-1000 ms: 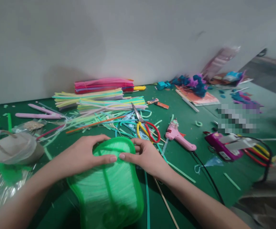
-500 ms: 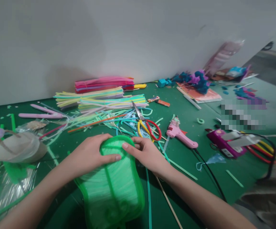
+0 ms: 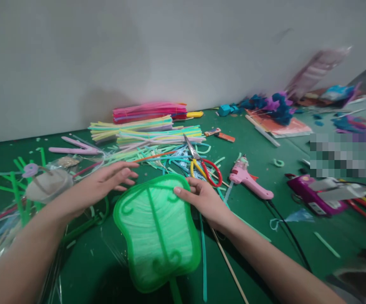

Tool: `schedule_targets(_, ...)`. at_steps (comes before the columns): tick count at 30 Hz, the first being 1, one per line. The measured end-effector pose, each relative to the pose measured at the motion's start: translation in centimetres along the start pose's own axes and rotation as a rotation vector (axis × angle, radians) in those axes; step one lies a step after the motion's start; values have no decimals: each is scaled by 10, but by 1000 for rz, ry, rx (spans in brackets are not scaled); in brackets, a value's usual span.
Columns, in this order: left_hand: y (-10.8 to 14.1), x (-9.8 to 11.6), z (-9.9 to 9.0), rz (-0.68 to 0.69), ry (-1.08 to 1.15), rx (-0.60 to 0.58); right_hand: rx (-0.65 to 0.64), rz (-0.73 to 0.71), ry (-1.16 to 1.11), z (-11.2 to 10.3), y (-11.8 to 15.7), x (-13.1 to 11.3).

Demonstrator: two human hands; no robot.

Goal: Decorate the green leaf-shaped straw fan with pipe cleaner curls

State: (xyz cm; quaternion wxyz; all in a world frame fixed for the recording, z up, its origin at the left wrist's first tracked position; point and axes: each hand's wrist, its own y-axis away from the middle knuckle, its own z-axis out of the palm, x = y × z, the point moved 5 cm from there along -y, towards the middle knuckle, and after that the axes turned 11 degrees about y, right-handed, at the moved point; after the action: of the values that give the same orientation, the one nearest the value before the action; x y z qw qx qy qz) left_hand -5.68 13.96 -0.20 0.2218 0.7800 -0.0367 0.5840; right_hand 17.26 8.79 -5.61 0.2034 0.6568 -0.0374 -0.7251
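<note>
A green fan-shaped piece [image 3: 160, 230], with a fuzzy darker green rim, a central rib and curled ends, is held up over the table. Its green handle [image 3: 175, 291] points down toward me. My right hand [image 3: 203, 200] grips its upper right edge, thumb on the face and fingers behind. Off the fan's upper left edge, my left hand [image 3: 115, 179] is open, its fingers stretched out and holding nothing. Just beyond my right hand lie scissors [image 3: 201, 162] with red and yellow handles, on a heap of cut pipe cleaners [image 3: 173, 154].
A pink glue gun [image 3: 249, 177] lies right, its cord running toward me. Behind it are a purple power strip [image 3: 315, 196] and blue and purple fuzzy flowers [image 3: 277, 107]. Bundles of pink pipe cleaners [image 3: 149, 112] line the wall. A whitish cup [image 3: 50, 184] stands left.
My left hand has let go of the fan and moved away to the left, its fingers opening. The fan has turned to show its face more fully, still in my right hand.
</note>
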Motion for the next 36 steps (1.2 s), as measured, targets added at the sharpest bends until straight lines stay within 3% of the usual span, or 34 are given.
schedule_targets(2,14,-15,-15,-68,52,150,27,-10,-34,-5,-1,0)
schedule_targets(4,28,-33,-10,-167,148,89,42,-26,-67,-8,-2,-1)
schedule_targets(7,45,-49,2,-225,309,170,57,-45,-89,-10,-4,-3)
schedule_targets(12,53,-44,18,-177,514,217,65,-36,-40,-10,1,-6)
schedule_targets(23,58,-42,23,-240,620,321,149,-39,247,-10,17,-20)
schedule_targets(30,61,-43,29,-273,708,279,96,-59,158,-8,16,-18)
schedule_targets(36,63,-47,30,-275,752,340,59,-77,25,-7,12,-10)
